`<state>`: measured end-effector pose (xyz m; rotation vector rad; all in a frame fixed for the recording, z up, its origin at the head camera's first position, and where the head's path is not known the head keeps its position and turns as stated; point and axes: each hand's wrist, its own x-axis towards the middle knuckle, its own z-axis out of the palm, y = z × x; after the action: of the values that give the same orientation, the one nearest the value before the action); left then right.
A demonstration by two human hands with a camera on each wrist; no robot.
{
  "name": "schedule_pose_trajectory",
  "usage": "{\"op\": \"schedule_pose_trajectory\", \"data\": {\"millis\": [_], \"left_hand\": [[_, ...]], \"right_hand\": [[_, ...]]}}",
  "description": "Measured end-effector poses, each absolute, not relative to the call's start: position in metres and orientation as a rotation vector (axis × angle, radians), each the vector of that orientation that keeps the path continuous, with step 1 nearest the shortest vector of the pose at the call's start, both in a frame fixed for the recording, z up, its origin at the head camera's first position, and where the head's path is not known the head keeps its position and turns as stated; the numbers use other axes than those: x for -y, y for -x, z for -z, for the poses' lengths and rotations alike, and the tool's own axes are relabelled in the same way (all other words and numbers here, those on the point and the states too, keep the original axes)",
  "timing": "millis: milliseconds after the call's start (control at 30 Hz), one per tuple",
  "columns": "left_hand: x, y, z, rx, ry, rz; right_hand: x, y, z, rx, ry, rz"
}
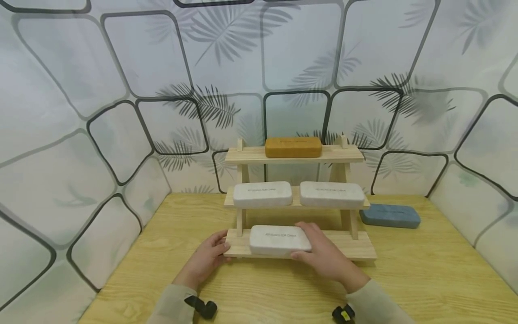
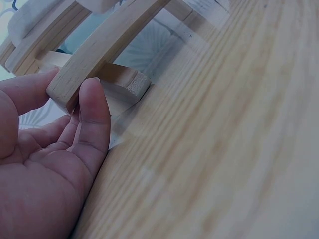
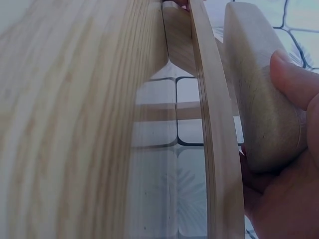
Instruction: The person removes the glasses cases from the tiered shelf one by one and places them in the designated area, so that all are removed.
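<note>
A three-tier wooden display stand [image 1: 340, 246] stands on the table. At its lower left corner my left hand [image 1: 206, 256] pinches the end of the bottom board [image 2: 82, 74], thumb on one face and fingers on the other. My right hand [image 1: 323, 254] grips the right end of a white oblong case [image 1: 275, 240] with rounded edges and printed lettering. That case lies over the left and middle part of the bottom tier. In the right wrist view, the thumb and fingers wrap the end of the case [image 3: 259, 94], close beside the board.
Two similar white cases, one left [image 1: 262, 195] and one right [image 1: 332, 195], sit on the middle tier. An orange-brown case [image 1: 293, 148] lies on the top tier. A blue-grey case [image 1: 390, 216] rests on the table right of the stand. Patterned walls [image 1: 299, 49] surround the table.
</note>
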<state>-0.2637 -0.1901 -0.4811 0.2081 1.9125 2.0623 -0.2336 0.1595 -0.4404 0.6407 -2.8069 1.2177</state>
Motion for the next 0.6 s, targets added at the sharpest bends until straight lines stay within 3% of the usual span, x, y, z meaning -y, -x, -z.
{"op": "schedule_pose_trajectory", "data": {"millis": [600], "left_hand": [[0.191, 0.265, 0.484, -1.924, -0.199, -2.058]], "right_hand": [[-0.186, 0.232, 0.439, 2.784, -0.670, -1.135]]}}
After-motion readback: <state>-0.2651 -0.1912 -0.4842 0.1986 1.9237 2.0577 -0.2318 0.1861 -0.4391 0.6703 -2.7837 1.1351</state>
